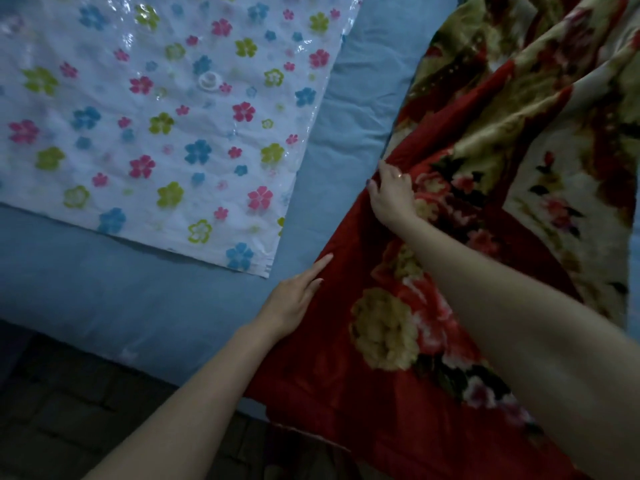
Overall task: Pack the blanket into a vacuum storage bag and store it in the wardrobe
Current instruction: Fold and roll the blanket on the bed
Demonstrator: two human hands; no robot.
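Two hands work on the red flowery blanket (398, 341) on the bed (346, 109). Left hand (294, 303) lies flat, fingers straight, on its edge; right hand (393, 195) pinches a fold. It runs long from near to far, beside the flat bag (156, 116). Heavy cloth hangs off the bed — it might slide down.

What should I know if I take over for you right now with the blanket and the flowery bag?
Left hand: flat, fingers straight, pressing the blanket's red edge.
Right hand: gripping a fold of the blanket further up.
Vacuum bag: flat on the blue bed, valve up, nothing visible inside.
Done: bag laid out.
Left: finish folding, fill, seal, vacuum, put in wardrobe, which is out of view.
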